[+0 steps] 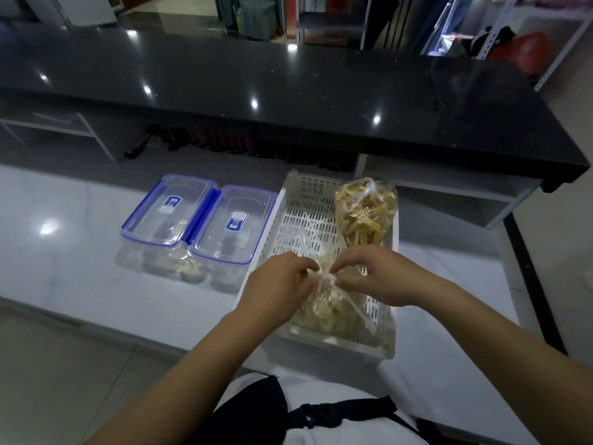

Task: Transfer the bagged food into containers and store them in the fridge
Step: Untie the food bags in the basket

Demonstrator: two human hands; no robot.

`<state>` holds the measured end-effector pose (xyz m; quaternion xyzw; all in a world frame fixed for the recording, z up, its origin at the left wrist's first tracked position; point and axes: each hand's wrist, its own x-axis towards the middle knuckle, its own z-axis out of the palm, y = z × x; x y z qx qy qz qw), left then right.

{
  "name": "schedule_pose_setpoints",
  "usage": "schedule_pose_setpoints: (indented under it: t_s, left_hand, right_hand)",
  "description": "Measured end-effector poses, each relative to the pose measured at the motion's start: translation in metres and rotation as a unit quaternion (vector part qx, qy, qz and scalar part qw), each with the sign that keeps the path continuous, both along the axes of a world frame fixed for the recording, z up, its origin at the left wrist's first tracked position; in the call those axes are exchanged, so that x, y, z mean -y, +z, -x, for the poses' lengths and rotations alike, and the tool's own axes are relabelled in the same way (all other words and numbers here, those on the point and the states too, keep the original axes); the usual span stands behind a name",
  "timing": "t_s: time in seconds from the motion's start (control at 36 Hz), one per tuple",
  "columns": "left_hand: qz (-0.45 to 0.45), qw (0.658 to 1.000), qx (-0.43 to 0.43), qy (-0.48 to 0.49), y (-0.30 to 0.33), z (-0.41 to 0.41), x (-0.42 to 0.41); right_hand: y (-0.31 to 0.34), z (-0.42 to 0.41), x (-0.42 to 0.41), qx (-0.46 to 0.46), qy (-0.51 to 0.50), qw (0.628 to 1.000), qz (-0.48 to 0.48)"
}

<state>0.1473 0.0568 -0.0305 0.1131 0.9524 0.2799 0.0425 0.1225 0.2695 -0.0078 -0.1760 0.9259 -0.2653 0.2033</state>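
Observation:
A white perforated basket (308, 216) sits on the white counter. Inside it, at the near end, lies a clear bag of pale food pieces (327, 309). My left hand (279, 284) and my right hand (378, 274) both pinch the knotted top of this bag from either side. At the far end of the basket stands a second tied bag of yellow strips (365, 210). Left of the basket, two clear containers with blue-clipped lids, the left one (167, 213) and the right one (234, 223), sit side by side with lids on.
A raised black glossy counter (288, 91) runs across behind the work surface, with an open shelf (465, 200) beneath its right end. The white counter (64, 236) extends to the left. Its near edge is close to my body.

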Motion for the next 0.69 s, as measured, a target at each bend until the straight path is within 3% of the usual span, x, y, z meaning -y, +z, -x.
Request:
schedule_pose_setpoints:
  t_s: [0.19, 0.5, 0.58, 0.69]
  left_hand:
    - [-0.030, 1.000, 0.008, 0.002, 0.005, 0.006, 0.002]
    - [-0.217, 0.968, 0.003, 0.126, -0.013, -0.010, 0.043]
    - [-0.217, 0.967, 0.030, 0.132, -0.012, -0.011, 0.049]
    - [-0.162, 0.983, -0.005, 0.081, -0.002, -0.009, 0.043]
  right_hand:
    - [-0.002, 0.006, 0.003, -0.007, 0.003, 1.000, -0.003]
    - [-0.014, -0.007, -0.023, -0.074, -0.079, 0.991, 0.072]
    - [-0.017, -0.007, -0.033, -0.053, -0.101, 0.989, 0.092]
    - [-0.015, -0.007, -0.029, -0.043, -0.085, 0.989, 0.116]
